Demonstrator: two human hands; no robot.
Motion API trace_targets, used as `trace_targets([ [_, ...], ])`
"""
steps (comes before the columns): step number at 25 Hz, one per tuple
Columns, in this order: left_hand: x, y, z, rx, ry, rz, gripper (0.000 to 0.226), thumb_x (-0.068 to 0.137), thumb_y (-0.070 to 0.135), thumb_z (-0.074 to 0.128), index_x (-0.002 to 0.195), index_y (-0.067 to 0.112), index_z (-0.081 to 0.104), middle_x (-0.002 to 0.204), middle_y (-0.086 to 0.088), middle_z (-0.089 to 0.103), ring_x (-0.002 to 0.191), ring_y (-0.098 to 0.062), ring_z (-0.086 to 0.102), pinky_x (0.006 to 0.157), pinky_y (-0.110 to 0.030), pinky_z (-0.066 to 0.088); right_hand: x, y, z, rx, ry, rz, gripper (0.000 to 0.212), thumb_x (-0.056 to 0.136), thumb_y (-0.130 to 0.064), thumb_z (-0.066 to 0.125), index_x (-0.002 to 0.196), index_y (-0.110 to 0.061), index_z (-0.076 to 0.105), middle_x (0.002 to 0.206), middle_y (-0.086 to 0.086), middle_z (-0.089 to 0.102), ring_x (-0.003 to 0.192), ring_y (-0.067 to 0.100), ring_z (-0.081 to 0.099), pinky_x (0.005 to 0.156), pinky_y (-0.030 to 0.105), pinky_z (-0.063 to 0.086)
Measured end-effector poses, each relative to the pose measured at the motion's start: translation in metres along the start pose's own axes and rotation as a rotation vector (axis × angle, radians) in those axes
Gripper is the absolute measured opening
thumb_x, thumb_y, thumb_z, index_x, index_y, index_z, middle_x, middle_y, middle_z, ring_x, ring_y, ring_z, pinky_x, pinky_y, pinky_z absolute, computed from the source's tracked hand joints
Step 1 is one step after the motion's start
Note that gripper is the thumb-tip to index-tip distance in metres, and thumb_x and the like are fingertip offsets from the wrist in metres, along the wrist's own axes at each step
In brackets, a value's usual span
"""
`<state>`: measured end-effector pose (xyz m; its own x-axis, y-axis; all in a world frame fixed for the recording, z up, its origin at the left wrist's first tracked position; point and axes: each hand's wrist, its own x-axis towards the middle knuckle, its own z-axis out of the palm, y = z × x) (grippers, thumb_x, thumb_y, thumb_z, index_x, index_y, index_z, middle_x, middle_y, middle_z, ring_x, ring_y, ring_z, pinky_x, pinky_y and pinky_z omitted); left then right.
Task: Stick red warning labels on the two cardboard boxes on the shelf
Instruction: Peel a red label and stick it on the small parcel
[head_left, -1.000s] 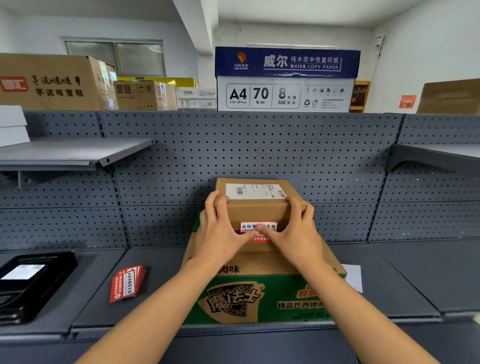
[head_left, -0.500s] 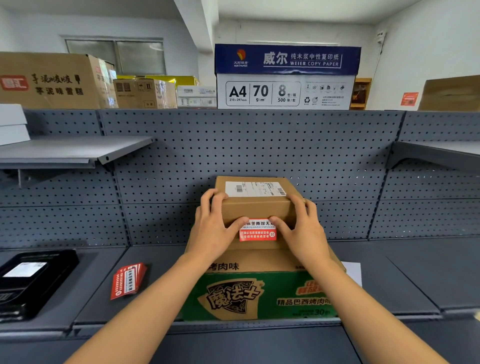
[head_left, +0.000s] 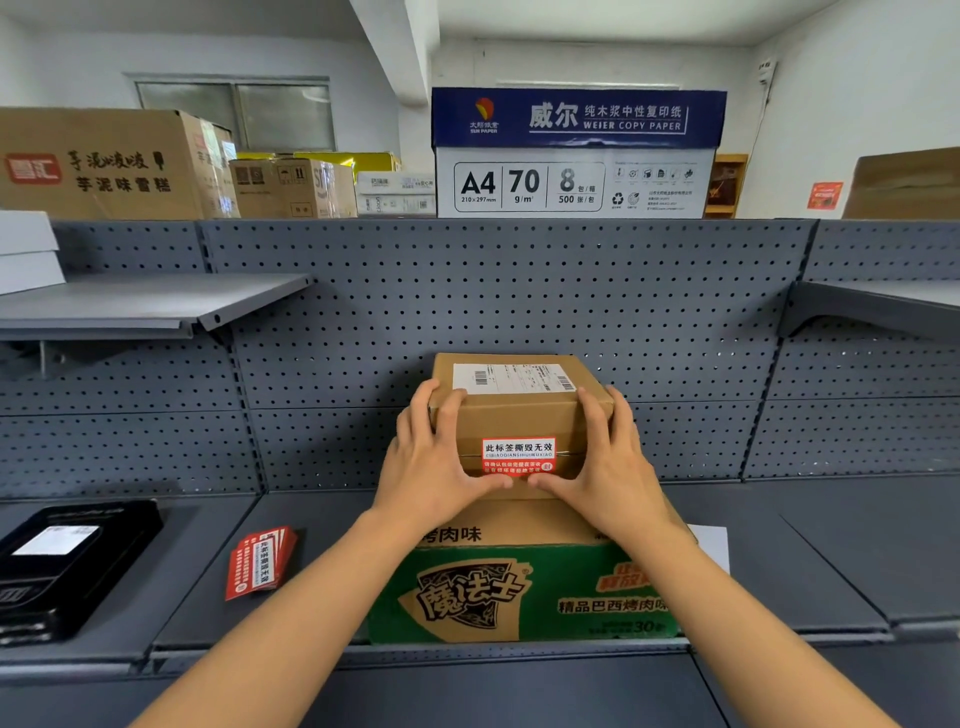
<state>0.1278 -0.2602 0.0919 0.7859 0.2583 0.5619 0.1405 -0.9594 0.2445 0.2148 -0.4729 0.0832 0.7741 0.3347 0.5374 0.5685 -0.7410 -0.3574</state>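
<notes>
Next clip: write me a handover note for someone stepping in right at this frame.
Hands: left hand and right hand each grip a side of the small box, thumbs on its front just below the red label.
The small box sits on the green carton on the shelf; spare labels lie to the carton's left.
Done: small box labelled.
Left: green carton shows no red label; stick one on.
</notes>
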Motion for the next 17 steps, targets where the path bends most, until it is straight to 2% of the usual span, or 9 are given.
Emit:
trace_targets([
  [3,0.001,0.006,0.002,-0.004,0.025,-0.040,0.119,0.062,0.086,0.069,0.150,0.030,0.012,0.163,-0.003,0.001,0.146,-0.029,0.026,0.114,-0.050,0.043,0.003,-0.007,0.002,-0.034,0.042,-0.003,0.115,0.065,-0.080,0.072,0.153,-0.038,0.012,0.168,0.006,-0.001,0.142,0.036,0.041,0.084,0.050,0.061],
  [7,0.006,-0.006,-0.001,-0.117,0.043,-0.011,0.095,0.073,0.074,0.072,0.145,0.032,0.027,0.159,0.002,0.012,0.141,-0.026,0.032,0.104,-0.049,0.052,0.008,0.001,-0.004,-0.003,0.093,-0.041,0.088,0.075,-0.073,0.072,0.145,-0.037,0.032,0.161,0.004,0.022,0.135,0.032,0.048,0.080,0.049,0.061],
  [10,0.010,-0.013,-0.007,-0.192,0.056,0.013,0.075,0.083,0.069,0.066,0.142,0.032,0.037,0.154,0.007,0.021,0.138,-0.021,0.033,0.099,-0.047,0.055,0.014,0.006,-0.010,0.028,0.171,-0.062,0.067,0.086,-0.067,0.061,0.139,-0.029,0.045,0.151,0.002,0.036,0.125,0.030,0.055,0.075,0.047,0.061],
  [12,0.009,-0.011,-0.009,-0.176,0.090,0.019,0.072,0.085,0.071,0.061,0.141,0.030,0.040,0.151,0.008,0.025,0.138,-0.019,0.031,0.101,-0.044,0.053,0.016,0.005,-0.011,0.043,0.206,-0.074,0.068,0.087,-0.068,0.059,0.138,-0.024,0.049,0.150,0.003,0.039,0.132,0.029,0.050,0.082,0.047,0.059],
  [15,0.008,0.001,-0.003,-0.045,0.132,0.016,0.090,0.076,0.086,0.054,0.141,0.025,0.038,0.149,0.004,0.028,0.140,-0.021,0.030,0.110,-0.041,0.045,0.014,-0.003,-0.001,-0.029,0.221,-0.130,0.081,0.080,-0.074,0.061,0.140,-0.021,0.050,0.154,0.008,0.039,0.144,0.031,0.037,0.099,0.049,0.052],
  [17,0.009,0.008,0.001,-0.012,0.141,-0.010,0.096,0.072,0.087,0.057,0.140,0.023,0.038,0.147,0.001,0.029,0.139,-0.023,0.031,0.112,-0.041,0.043,0.013,-0.009,0.004,-0.091,0.220,-0.122,0.083,0.079,-0.077,0.061,0.141,-0.023,0.048,0.152,0.010,0.040,0.144,0.032,0.036,0.101,0.051,0.051],
])
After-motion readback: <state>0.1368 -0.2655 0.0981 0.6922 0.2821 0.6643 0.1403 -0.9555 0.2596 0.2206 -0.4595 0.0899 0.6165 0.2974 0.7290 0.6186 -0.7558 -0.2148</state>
